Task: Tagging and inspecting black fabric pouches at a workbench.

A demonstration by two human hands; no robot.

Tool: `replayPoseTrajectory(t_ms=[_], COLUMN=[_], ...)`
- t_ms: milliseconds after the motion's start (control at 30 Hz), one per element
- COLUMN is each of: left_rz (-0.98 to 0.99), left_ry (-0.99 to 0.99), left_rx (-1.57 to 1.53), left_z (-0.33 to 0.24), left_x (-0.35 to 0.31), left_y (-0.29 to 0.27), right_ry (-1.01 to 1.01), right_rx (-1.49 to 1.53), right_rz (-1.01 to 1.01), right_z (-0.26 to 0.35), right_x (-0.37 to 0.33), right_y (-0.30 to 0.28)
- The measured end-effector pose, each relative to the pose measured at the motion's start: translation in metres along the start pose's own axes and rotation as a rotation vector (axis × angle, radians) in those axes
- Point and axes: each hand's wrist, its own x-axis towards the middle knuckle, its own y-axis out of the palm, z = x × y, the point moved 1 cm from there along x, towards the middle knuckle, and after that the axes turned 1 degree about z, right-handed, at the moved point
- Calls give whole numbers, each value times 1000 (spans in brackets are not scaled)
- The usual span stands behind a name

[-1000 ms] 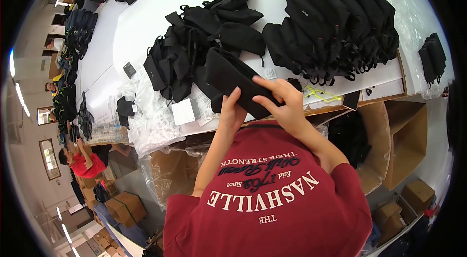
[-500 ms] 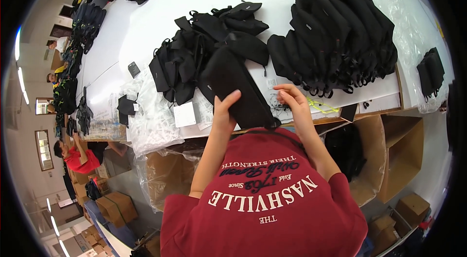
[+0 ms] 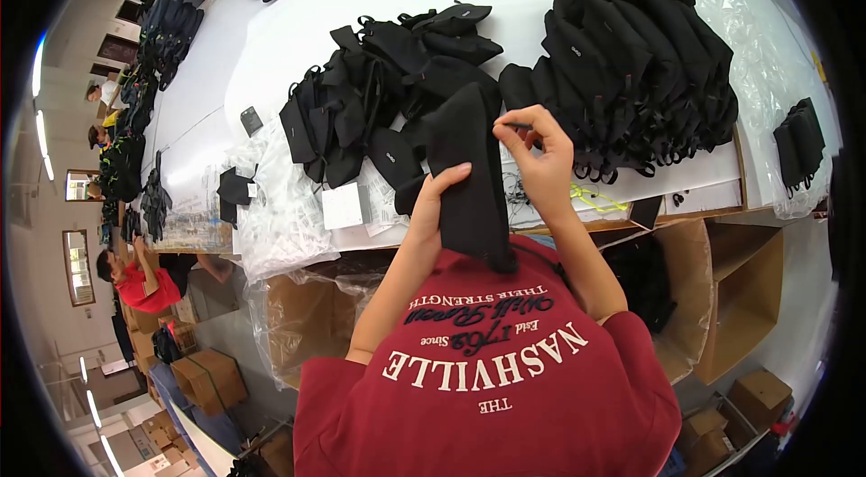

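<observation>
A long black fabric pouch [image 3: 462, 129] stands tilted in front of my chest, its lower end against my red shirt. My left hand [image 3: 431, 211] is closed round its left side, with the thumb lying across the face. At the pouch's upper right edge, the fingertips of my right hand [image 3: 544, 150] are pinched together. Something small and dark shows at those fingertips, too small to make out. Just past the pouch lies a loose pile of similar black pouches [image 3: 338, 107]. To its right, many more stand packed in rows [image 3: 613, 71].
A white box [image 3: 345, 206] sits by crumpled clear plastic [image 3: 280, 238] on the table's near left. Yellow-green cord [image 3: 597, 199] lies near the front edge. Below are open cardboard boxes [image 3: 744, 296]. A person in red [image 3: 152, 283] works at the far left.
The pouch has swung more upright and turned its edge toward my right hand. My right hand has risen from the table to the pouch's upper edge, its fingers now pinched.
</observation>
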Motion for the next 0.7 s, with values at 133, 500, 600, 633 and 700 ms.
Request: replayPoseTrajectory(t_ms=[133, 500, 600, 633, 700], left_rz=[-50, -140, -141, -140, -31], left_ry=[24, 197, 208, 206, 65], left_rx=[-254, -185, -199, -198, -261], left_z=[-11, -35, -34, -30, -21], left_x=[14, 18, 8, 6, 1], left_y=[-12, -27, -12, -11, -10], right_ry=[44, -60, -387, -386, -427], right_rx=[74, -111, -541, -542, -632], right_rz=[355, 360, 421, 419, 524], right_z=[15, 20, 38, 35, 20], right_x=[-19, -27, -20, -22, -27], right_y=[0, -6, -12, -11, -5])
